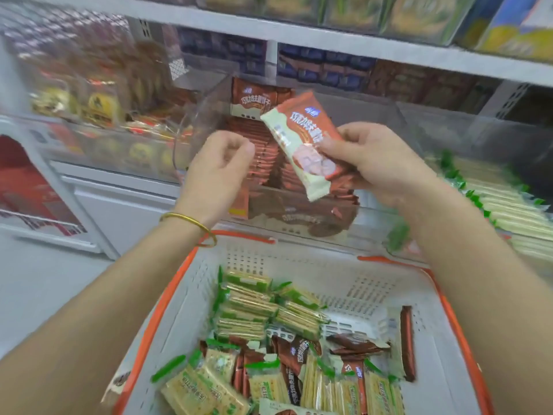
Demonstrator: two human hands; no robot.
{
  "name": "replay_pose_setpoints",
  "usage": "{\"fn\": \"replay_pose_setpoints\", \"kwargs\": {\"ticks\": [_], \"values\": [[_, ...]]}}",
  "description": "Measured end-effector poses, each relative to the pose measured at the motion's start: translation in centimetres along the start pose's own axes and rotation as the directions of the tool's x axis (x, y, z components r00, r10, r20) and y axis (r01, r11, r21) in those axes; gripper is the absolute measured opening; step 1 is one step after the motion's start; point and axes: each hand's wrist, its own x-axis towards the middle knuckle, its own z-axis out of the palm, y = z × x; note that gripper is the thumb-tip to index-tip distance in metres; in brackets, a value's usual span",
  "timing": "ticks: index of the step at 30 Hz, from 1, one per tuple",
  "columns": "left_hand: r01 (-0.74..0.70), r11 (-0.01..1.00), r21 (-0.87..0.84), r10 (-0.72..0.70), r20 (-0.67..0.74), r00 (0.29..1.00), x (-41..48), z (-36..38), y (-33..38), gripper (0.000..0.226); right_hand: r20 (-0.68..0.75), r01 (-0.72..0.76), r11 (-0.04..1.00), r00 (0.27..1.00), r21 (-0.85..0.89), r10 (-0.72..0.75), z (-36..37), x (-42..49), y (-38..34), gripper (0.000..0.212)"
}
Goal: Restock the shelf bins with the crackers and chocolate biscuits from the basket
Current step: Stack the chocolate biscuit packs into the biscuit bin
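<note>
right hand (pixel 377 163) pinches chocolate biscuit pack (pixel 302 145) over bin (pixel 299 217).

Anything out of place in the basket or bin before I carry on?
Nothing spilled or torn. In the basket, crackers and chocolate biscuit packs lie jumbled together, and one chocolate pack stands on edge against the right wall.

A shop: shelves (pixel 329 34) of snack-filled clear bins (pixel 299 205), a shopping basket (pixel 299 265).
</note>
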Motion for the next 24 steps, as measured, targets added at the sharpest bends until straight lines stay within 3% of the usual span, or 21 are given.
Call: {"fn": "replay_pose_setpoints", "kwargs": {"ticks": [2,4,7,12,16,24], "values": [[-0.211,0.870,0.446,0.199,0.075,0.977,2.0,-0.9,-1.7,0.028,-0.075,0.053,0.989,0.995,-0.141,-0.064,0.7,5.1,-0.2,0.008],[-0.289,0.719,0.632,0.222,0.185,0.957,3.0,-1.0,-2.9,0.049,-0.106,0.113,0.920,0.981,-0.374,-0.163,1.7,10.2,0.2,0.022],[-0.282,0.662,0.694,0.187,0.212,0.959,3.2,-0.1,-3.8,0.054,-0.052,0.179,0.708,0.955,-0.683,-0.292,3.2,15.8,0.2,0.037],[-0.289,0.622,0.728,0.260,0.156,0.953,3.2,0.6,-4.9,0.046,0.090,0.225,0.462,0.951,-0.858,-0.297,5.1,21.2,-0.1,0.039],[-0.288,0.605,0.743,0.240,0.175,0.955,3.3,0.7,-4.7,0.048,0.149,0.281,0.394,0.931,-0.875,-0.333,6.0,23.0,0.7,0.040],[-0.280,0.625,0.729,0.217,0.182,0.959,3.3,0.6,-4.5,0.049,0.078,0.243,0.304,0.880,-0.921,-0.468,6.3,22.9,1.1,0.042]]}}
